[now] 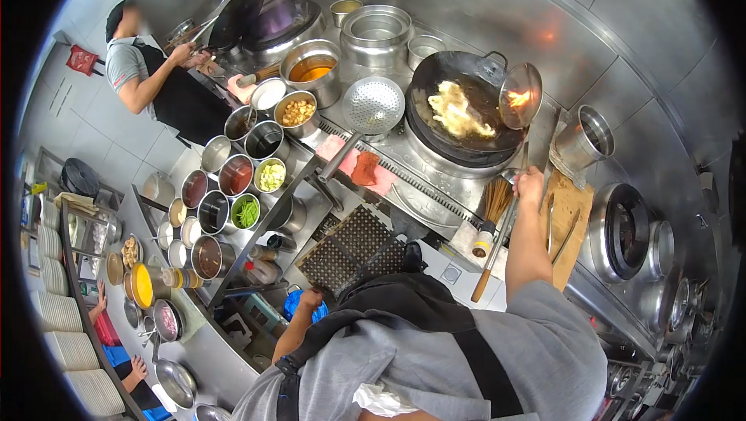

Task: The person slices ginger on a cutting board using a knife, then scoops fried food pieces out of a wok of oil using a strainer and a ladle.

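below steel walls [536,1], pots [332,88] crowd the bench [391,155] beside a wok [470,67], right fingers [529,178] grip a ladle [519,115] at its rim, and whether left fingers [311,297], near a blue object [294,304], are closed i cannot tell.

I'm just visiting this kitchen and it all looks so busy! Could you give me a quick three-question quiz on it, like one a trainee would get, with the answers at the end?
1. Multiple choice: Which hand of the person wearing the camera is nearer the wok?
A) the left hand
B) the right hand
C) both are equally near

2. True or false: The perforated skimmer lies outside the wok, off to one side of it.

3. Fill the gap: The food in the wok looks pale ____ in colour.

Key:
1. B
2. True
3. yellow
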### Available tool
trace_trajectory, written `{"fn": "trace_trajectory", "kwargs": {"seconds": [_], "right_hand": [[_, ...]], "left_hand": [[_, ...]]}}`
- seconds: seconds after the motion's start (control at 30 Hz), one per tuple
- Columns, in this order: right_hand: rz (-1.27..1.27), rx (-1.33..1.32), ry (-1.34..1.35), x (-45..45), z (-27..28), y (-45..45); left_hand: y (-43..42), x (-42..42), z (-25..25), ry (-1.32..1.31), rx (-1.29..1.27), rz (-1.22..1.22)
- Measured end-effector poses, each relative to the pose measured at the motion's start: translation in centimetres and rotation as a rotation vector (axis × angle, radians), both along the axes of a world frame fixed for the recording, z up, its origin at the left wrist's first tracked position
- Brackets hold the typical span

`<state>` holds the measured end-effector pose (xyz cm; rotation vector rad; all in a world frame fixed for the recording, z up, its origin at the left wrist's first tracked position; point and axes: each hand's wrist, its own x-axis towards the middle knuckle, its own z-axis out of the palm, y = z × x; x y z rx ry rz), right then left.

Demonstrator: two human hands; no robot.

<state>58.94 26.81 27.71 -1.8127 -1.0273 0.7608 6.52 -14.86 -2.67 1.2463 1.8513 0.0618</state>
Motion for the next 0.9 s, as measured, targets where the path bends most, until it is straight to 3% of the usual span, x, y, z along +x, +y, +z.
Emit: {"fn": "trace_trajectory", "kwargs": {"seconds": [0.13, 0.17, 0.37, 0.67, 0.73, 0.8, 0.87, 0.9], "right_hand": [[0.099, -0.092, 0.205, -1.5, -2.0, 3.4], [0.122, -0.073, 0.301, -2.1, -2.2, 4.2], [0.158, 0.018, 0.593, -4.0, -2.2, 6.6], [0.078, 0.199, 0.567, 2.9, 0.1, 5.0], [0.046, 0.242, 0.502, 4.6, 0.9, 4.3], [0.004, 0.083, -0.078, 5.7, 2.3, 3.2], [-0.087, 0.01, -0.192, 7.4, 0.3, 3.0], [-0.054, 0.012, -0.591, 9.1, -2.0, 3.1]], "left_hand": [[0.5, 1.8, 5.2, 0.039, -0.168, 0.237], [-0.2, 1.2, 1.9, -0.028, -0.257, 0.307], [-2.0, 0.9, 5.1, 0.054, -0.242, 0.294], [-3.2, 0.8, 3.2, 0.058, -0.243, 0.247], [-3.1, 0.6, 2.1, 0.059, -0.242, 0.222], [-2.7, 0.4, 1.0, 0.066, -0.238, 0.204], [-2.1, 0.2, 0.2, 0.07, -0.238, 0.19], [-1.7, 0.0, -0.3, 0.07, -0.237, 0.193]]}}
